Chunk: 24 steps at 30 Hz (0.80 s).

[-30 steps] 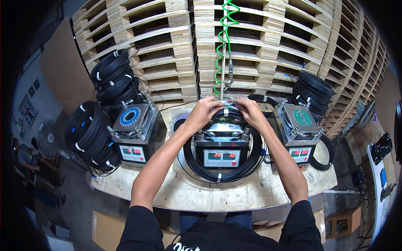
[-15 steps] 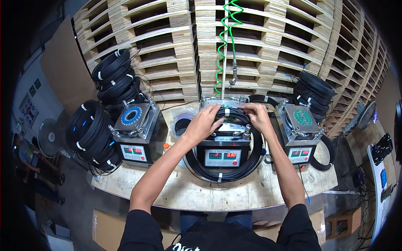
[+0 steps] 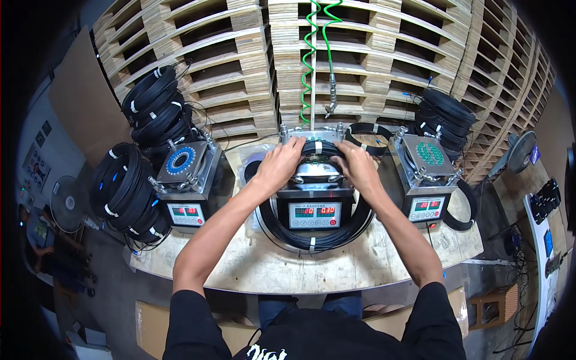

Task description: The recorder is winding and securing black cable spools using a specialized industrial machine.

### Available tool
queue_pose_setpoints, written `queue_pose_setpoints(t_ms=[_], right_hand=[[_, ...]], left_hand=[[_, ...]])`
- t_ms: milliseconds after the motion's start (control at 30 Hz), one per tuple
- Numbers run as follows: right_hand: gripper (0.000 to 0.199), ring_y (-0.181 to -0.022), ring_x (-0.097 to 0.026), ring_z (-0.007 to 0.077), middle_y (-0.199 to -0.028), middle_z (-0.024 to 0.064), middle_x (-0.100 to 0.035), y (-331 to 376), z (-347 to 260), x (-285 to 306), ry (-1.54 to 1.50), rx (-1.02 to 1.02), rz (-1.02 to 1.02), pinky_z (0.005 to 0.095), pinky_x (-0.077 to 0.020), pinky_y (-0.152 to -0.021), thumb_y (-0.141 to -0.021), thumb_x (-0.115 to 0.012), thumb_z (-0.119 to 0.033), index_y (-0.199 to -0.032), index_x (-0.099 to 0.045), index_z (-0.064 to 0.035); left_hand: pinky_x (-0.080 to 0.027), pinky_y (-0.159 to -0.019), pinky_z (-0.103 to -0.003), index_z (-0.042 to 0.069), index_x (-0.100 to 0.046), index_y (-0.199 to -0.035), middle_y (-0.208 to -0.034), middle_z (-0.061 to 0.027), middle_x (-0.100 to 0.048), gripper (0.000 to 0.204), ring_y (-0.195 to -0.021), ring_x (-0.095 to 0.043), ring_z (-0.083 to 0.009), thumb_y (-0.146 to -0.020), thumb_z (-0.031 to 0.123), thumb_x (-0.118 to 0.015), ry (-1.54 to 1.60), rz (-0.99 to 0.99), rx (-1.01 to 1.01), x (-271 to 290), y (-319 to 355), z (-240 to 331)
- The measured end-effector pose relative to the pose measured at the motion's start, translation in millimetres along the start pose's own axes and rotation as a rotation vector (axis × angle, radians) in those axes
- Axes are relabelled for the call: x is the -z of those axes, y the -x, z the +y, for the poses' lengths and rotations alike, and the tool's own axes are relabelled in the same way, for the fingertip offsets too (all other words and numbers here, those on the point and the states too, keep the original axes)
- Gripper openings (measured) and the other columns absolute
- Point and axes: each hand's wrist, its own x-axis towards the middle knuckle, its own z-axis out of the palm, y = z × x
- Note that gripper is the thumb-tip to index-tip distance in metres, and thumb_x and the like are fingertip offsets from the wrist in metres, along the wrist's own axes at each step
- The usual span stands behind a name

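Note:
A large coil of black cable [image 3: 282, 236], bound with white ties, hangs around the middle machine [image 3: 315, 215], which has a lit display and a metal top. The coil's upper part passes behind the shiny metal handle [image 3: 318, 170] on the machine. My left hand [image 3: 281, 163] is closed round the coil's upper left side, its fingertips at the metal top. My right hand [image 3: 359, 165] grips the upper right side, the thumb toward the inside. Parts of the coil are hidden under both hands.
Similar machines stand left, with a blue ring plate [image 3: 181, 161], and right, with green-dotted plate [image 3: 430, 153]. Stacked black cable coils [image 3: 120, 186] lie at the left, more coils [image 3: 445, 117] at the back right. A green air hose [image 3: 309, 66] hangs before wooden pallets [image 3: 252, 66].
The coil's upper part has moved back and up, uncovering more of the metal handle. My left thumb no longer stretches across the coil. The whole view has shifted slightly.

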Motion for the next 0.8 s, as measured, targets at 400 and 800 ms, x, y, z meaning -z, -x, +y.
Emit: queue_pose_setpoints(t_ms=[400, 800], right_hand=[[0.033, -0.098, -0.067, 0.0425, -0.117, 0.0194, -0.068, -19.4, -49.7, 67.2, 0.124, 0.256, 0.158, 0.0489, -0.0563, -0.082, -0.095, -0.066, -0.023, -0.123, -0.065, -0.0042], [0.022, -0.084, -0.066, 0.0460, -0.088, 0.0267, -0.066, 217.2, -36.4, -61.7, -0.103, -0.180, -0.417, 0.0543, -0.0516, -0.070, -0.096, -0.064, -0.023, -0.103, -0.066, -0.0021]], left_hand=[[-0.059, -0.073, -0.048, 0.008, -0.048, -0.138, -0.120, -0.0152, -0.067, 0.045, -0.095, -0.069, -0.0392, -0.097, 0.021, -0.062, -0.098, 0.300, -0.239, 84.2, 6.6, 12.5], [-0.052, -0.073, -0.055, 0.006, -0.047, -0.123, -0.100, -0.0230, -0.068, 0.037, -0.092, -0.065, -0.0472, -0.097, 0.028, -0.063, 0.381, -0.336, 0.023, -95.1, 210.8, 34.9]])
